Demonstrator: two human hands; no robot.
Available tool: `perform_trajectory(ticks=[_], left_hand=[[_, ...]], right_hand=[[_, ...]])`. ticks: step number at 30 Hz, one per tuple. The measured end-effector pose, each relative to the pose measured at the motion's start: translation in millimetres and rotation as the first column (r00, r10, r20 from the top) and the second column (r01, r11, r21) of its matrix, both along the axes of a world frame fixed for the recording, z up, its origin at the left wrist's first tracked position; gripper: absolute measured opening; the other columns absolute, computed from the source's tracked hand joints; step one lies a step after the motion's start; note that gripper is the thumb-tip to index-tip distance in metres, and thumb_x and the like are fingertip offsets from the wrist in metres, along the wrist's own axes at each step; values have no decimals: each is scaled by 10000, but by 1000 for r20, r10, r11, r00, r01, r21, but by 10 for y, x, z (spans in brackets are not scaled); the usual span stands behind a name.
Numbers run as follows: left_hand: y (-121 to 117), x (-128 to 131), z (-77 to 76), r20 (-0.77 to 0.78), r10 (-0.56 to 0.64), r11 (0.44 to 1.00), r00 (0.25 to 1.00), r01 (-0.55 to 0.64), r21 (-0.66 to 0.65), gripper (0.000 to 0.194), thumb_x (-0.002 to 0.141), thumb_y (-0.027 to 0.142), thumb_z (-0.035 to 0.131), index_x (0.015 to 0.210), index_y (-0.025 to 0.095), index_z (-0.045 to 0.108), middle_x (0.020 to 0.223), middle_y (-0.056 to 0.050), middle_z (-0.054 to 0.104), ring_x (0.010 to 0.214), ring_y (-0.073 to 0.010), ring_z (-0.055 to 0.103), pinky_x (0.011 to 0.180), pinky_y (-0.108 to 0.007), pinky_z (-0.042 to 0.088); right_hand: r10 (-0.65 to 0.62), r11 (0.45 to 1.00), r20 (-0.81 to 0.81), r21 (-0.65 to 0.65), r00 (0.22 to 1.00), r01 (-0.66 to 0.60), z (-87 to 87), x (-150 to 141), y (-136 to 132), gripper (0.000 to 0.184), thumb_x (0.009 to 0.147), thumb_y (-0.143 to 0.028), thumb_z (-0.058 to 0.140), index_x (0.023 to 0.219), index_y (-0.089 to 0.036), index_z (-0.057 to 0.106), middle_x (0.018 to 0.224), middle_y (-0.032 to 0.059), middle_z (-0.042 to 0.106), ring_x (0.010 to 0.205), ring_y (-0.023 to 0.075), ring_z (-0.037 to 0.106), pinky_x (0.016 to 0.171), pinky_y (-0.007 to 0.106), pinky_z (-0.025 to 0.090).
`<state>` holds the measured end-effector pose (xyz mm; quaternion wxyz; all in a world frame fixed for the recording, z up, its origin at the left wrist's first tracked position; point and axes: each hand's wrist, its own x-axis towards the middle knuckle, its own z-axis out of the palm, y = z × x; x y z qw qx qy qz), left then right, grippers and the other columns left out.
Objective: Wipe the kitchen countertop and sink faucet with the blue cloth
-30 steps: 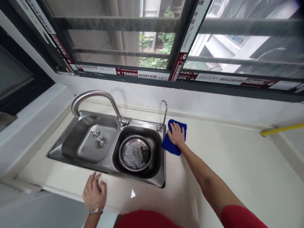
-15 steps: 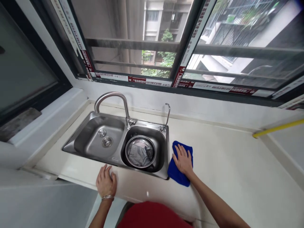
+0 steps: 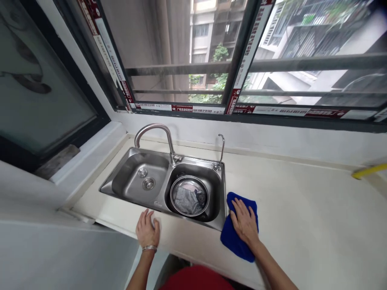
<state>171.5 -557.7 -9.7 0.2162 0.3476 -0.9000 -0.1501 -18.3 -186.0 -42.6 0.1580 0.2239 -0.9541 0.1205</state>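
"Drawn closer to the front of a smooth, cream-white desk [image 3: 296, 201], a bright blue, roughly rectangular fabric cloth [image 3: 234, 240] now lies by the front right corner of a silver stainless-steel double-bowl sink [image 3: 218, 224], right of centre, low in the frame. Half a second earlier, it lay farther back along the sink's side."

"And the hands?"

"Person's right hand [image 3: 245, 223] lies open and flat on the cloth, fingers slightly spread, resting on the fabric rather than gripping it. Person's left hand [image 3: 147, 230], lower left of centre, is open too, fingers loosely bent, thumb apart, holding nothing; it appears to rest at the desk's front edge."

"Why so flat on the right?"

"Probably to spread the pressure, keeping the fabric against the surface without bunching. Left hand likely steadies the leaning body."

"What fills the sink?"

"Its right bowl, at the centre of the frame, contains a round, shiny metal basin with a perforated part [image 3: 188, 184]. Crumpled grey fabric [image 3: 186, 200] sits inside, perhaps to keep it off the desk. Large, curved brushed-metal tap [image 3: 171, 143] arches toward the left bowl, presumably mounted between the bowls to serve both."
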Motion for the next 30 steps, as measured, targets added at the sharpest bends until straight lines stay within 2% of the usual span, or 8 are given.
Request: perform_trajectory(ticks=[9, 11, 13, 17, 20, 23, 24, 30], left_hand=[[-47, 24, -69, -57, -31, 997, 998, 35, 72, 342, 879, 216, 511, 1174, 215, 685, 1420, -138, 574, 1391, -331, 440, 1144, -589, 359], [-11, -8, -81, -82, -128, 978, 988, 139, 156, 311, 859, 207, 515, 1103, 229, 707, 1387, -135, 594, 1391, -341, 441, 1159, -611, 344], [98, -81, -55, -149, -309, 893, 939, 340, 295, 294, 874, 214, 482, 1064, 244, 705, 1358, -125, 607, 1369, -313, 473, 1171, -585, 360], [461, -339, 112, -358, -590, 522, 724, 680, 514, 334, 933, 265, 442, 1202, 227, 637, 1408, -125, 569, 1360, -253, 491, 1184, -525, 377], [654, -569, 284, -446, -613, 282, 652, 708, 647, 488, 917, 350, 547, 1382, 206, 515, 1478, -155, 511, 1357, -277, 493, 1169, -520, 388], [667, -759, 431, -470, -635, 54, 613, 643, 764, 658, 893, 458, 607, 1465, 198, 414, 1443, -165, 551, 1267, -285, 571, 1110, -499, 447], [639, -806, 464, -464, -647, 29, 605, 628, 778, 685, 873, 482, 635, 1458, 199, 419, 1418, -158, 575, 1244, -285, 586, 1103, -494, 449], [218, -1004, 450, -401, -532, 110, 745, 531, 840, 557, 832, 531, 668, 1272, 199, 584, 1208, -100, 702, 1100, -258, 653, 1036, -432, 498]], right_hand=[[-62, 998, -61, -26, 996, 61, 86, 288, 16, 478, 974, -328, 367, 1392, -165, 532, 1399, 140, 605, 1260, 279, 562, 990, 454, 410], [-133, 991, -59, -40, 989, 131, 81, 338, -14, 444, 970, -346, 374, 1311, -169, 598, 1299, 151, 662, 1156, 290, 615, 901, 439, 441], [-210, 974, -14, -96, 978, 208, 98, 361, -61, 445, 963, -391, 369, 1218, -155, 646, 1171, 164, 704, 1043, 300, 648, 843, 437, 462], [-253, 861, 299, -365, 920, 355, 305, 383, -278, 551, 890, -592, 426, 1129, -154, 659, 1021, 144, 726, 894, 295, 665, 806, 450, 521], [-174, 673, 570, -526, 803, 520, 605, 430, -631, 572, 755, -689, 604, 1042, -198, 671, 954, 84, 739, 858, 274, 677, 801, 421, 557], [-35, 528, 647, -635, 761, 564, 904, 504, -1131, 568, 660, -686, 716, 978, -218, 671, 939, 55, 741, 875, 262, 682, 822, 394, 575], [1, 502, 654, -655, 757, 565, 986, 527, -1306, 572, 633, -686, 741, 959, -222, 669, 922, 49, 740, 870, 260, 681, 822, 389, 578], [291, 452, 717, -686, 633, 570, 1231, 538, -2006, 564, 722, -687, 706, 1042, -222, 688, 981, 63, 752, 893, 264, 699, 815, 388, 587]])
